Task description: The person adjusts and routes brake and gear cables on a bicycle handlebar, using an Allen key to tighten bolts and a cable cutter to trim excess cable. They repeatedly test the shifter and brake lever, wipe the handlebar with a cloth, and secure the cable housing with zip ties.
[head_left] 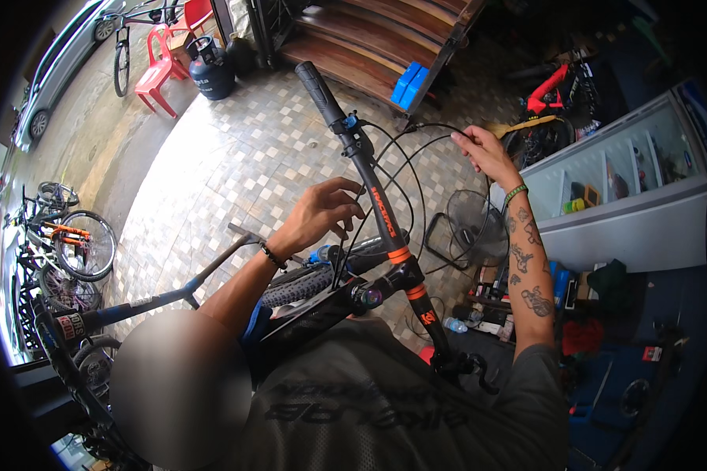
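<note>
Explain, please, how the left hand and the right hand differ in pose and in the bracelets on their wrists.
The left hand has loosely curled, spread fingers beside the handlebar; the right hand pinches a thin black cable. The left hand's wrist has a dark beaded bracelet, the right hand's a green one. The right hand is farther from the handlebar than the left hand. Both are bare.

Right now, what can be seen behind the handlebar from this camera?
Past the handlebar, black cables loop, one held by the right hand; farther down are a knobby tyre and tiled floor. Whatever lies directly behind the bar is covered.
</note>
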Motion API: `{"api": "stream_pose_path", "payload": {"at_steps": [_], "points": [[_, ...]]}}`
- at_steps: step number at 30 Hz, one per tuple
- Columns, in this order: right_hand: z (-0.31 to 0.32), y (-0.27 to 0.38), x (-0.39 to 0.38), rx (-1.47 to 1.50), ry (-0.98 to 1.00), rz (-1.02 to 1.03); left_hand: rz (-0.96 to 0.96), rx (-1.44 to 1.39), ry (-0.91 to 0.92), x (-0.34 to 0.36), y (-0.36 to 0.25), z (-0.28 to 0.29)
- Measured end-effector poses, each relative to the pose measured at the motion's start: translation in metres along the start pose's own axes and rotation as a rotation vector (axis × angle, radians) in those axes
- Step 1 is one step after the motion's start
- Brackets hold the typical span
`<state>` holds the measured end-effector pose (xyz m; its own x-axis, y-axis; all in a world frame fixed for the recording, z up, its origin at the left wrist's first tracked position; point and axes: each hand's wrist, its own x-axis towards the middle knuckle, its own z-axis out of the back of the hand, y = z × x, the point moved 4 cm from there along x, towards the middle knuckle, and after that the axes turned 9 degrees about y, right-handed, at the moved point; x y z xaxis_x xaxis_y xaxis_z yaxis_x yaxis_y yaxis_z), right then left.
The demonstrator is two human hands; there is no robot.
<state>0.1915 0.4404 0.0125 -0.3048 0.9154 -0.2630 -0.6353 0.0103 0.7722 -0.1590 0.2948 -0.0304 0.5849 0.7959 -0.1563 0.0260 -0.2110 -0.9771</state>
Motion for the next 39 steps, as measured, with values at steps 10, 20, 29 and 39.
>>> {"api": "stream_pose_path", "payload": {"at_steps": [10, 20, 29, 39], "points": [[-0.019, 0.021, 0.008, -0.221, -0.122, 0.269, -0.019, -0.048, 0.015, 0.003, 0.007, 0.001], [-0.045, 0.051, 0.011, -0.330, 0.027, 0.223, -0.006, -0.041, 0.007, 0.000, 0.010, 0.005], [-0.117, 0.072, 0.003, -0.589, 0.206, 0.351, -0.055, -0.067, -0.049, 0.019, 0.003, -0.010], [-0.142, 0.090, -0.019, -0.903, 0.242, 0.422, -0.122, 0.129, -0.257, 0.044, 0.010, -0.005]]}}
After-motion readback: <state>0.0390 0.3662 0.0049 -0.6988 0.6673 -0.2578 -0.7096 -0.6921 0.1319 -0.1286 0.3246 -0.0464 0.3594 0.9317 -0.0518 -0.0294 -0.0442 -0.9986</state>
